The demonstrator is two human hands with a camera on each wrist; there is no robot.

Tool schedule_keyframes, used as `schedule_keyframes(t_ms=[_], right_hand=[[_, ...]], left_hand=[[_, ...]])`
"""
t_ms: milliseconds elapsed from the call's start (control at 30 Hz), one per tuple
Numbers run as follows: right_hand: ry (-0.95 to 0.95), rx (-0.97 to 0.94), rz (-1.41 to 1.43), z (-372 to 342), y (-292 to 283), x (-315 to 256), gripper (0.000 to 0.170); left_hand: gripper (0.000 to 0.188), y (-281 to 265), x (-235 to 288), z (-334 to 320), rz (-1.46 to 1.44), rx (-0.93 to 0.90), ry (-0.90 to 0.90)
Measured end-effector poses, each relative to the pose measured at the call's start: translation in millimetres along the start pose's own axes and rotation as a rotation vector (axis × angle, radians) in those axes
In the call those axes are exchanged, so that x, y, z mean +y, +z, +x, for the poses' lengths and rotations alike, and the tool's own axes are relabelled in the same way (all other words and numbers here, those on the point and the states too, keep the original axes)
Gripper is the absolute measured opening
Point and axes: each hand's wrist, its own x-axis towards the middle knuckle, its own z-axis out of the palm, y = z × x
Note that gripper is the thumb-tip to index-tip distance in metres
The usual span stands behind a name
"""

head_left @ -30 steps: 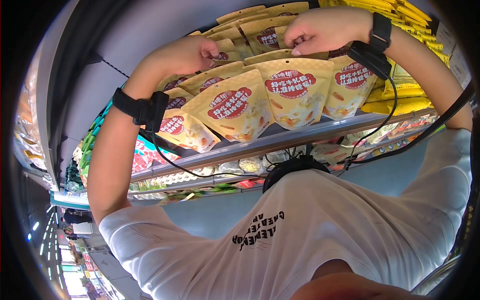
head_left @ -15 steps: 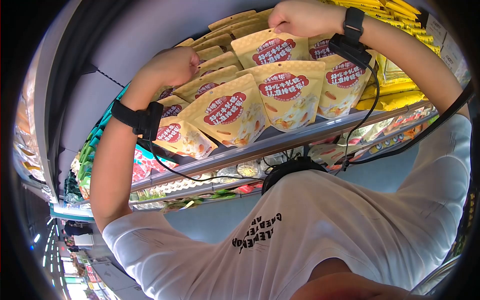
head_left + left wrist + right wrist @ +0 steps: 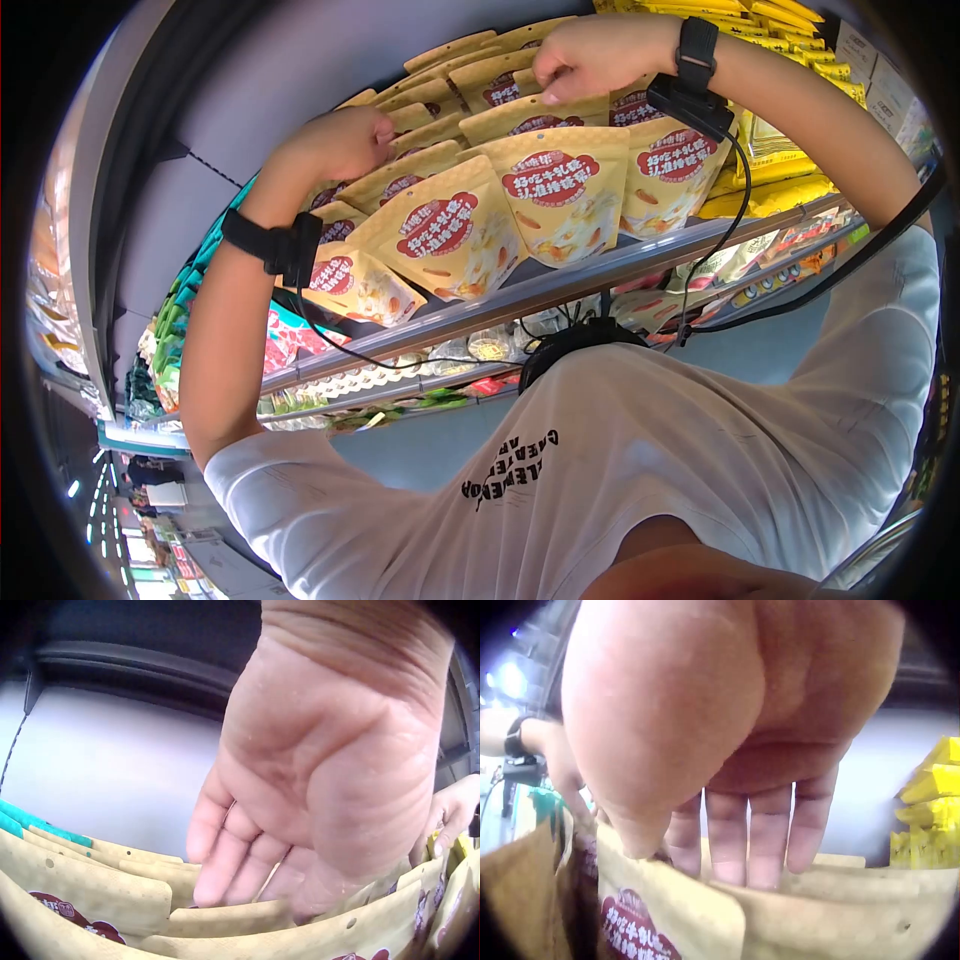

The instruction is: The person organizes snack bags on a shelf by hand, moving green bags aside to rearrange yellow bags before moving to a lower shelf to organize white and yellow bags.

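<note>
Cream-yellow pouches with red labels stand in rows on a shop shelf. My right hand (image 3: pixel 615 55) pinches the top edge of one pouch (image 3: pixel 545 122) behind the front row. In the right wrist view its thumb is on the near side of this pouch (image 3: pixel 641 922), with straight fingers (image 3: pixel 761 855) behind. Over the left part of the rows, my left hand (image 3: pixel 335 145) reaches down among the pouch tops. The left wrist view shows its fingers (image 3: pixel 225 870) nearly straight, tips at the top of a pouch (image 3: pixel 225 922). Front pouches (image 3: pixel 440 230) lean beside each other.
Yellow packets (image 3: pixel 770 150) are stacked to the right, near white boxes (image 3: pixel 870 65). Green packets (image 3: pixel 190 300) stand at the left. A shelf rail (image 3: pixel 560 285) runs before the front row, with more goods below. Cables (image 3: pixel 745 190) hang from the wrist bands.
Half a second ago my right hand held the pouch higher, its label fully showing; now it sits lower behind the front pouch. The left hand has barely moved since then.
</note>
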Motion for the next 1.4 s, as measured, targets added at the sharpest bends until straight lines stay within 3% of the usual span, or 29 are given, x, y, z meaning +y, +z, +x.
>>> schedule_keyframes(t_ms=[67,133,200,267,333,400,433,633,700,767,867,933,1000,1133,1167,1267,1333,1400], right_hand=[[-0.002,0.007,0.027,-4.3,-11.6,11.1,0.021],[0.114,0.035,0.064,-15.4,-31.2,18.6,0.028],[0.056,0.033,0.040,-11.0,-31.1,51.0,0.034],[0.174,-0.087,-0.005,-11.6,-32.2,67.0,0.035],[0.133,-0.115,-0.021,-9.2,-31.5,69.5,0.035],[0.228,-0.294,0.006,-9.0,-32.2,68.1,0.033],[0.190,-0.170,-0.022,-8.1,-18.7,72.0,0.029],[0.217,-0.227,-0.205,9.0,-12.3,67.2,0.024],[0.244,-0.222,-0.218,6.5,-15.7,70.4,0.024],[0.127,-0.196,-0.316,1.7,-17.8,86.2,0.021],[0.185,-0.121,-0.293,-10.2,-16.3,104.9,0.020],[0.163,-0.114,-0.339,-23.8,-19.8,103.7,0.018],[0.121,0.021,-0.336,-39.7,-21.6,98.5,0.018],[0.262,0.057,-0.320,-49.0,-21.3,81.1,0.018],[0.313,0.018,-0.305,-50.6,-24.0,75.3,0.019],[0.356,0.040,-0.304,-50.4,-19.1,83.6,0.019],[0.196,0.080,-0.393,-47.5,-17.6,89.2,0.019],[0.217,0.065,-0.387,-46.2,-17.4,91.9,0.019]], left_hand=[[0.015,0.0,-6.8,1.2,-0.037,0.043,0.021],[0.016,-0.4,-9.8,3.5,-0.082,0.075,0.042],[0.016,-6.9,-7.3,4.4,-0.108,0.147,0.120],[0.016,-17.2,-0.7,7.1,-0.154,0.122,0.139],[0.017,-27.3,6.1,14.1,-0.198,0.098,0.158],[0.023,-37.0,14.4,23.7,-0.229,0.108,0.208],[0.021,-47.6,26.3,25.0,-0.160,0.058,0.170],[0.026,-60.5,35.8,74.8,-0.057,0.154,0.359],[0.026,-64.0,42.6,86.5,-0.018,0.141,0.325],[0.026,-64.5,44.4,99.7,0.016,0.124,0.291],[0.026,-57.1,47.3,123.2,-0.040,0.128,0.250],[0.031,-55.4,60.7,130.1,0.163,0.098,0.272],[0.033,-47.0,66.1,140.4,0.164,0.082,0.258],[0.039,-29.9,73.4,153.1,0.158,0.041,0.266],[0.034,-25.1,74.0,153.3,0.168,0.117,0.286],[0.028,-24.0,79.7,157.8,0.084,0.067,0.189],[0.022,-27.8,80.4,151.3,0.022,0.070,0.185],[0.021,-35.3,76.0,144.4,0.165,0.227,0.251]])
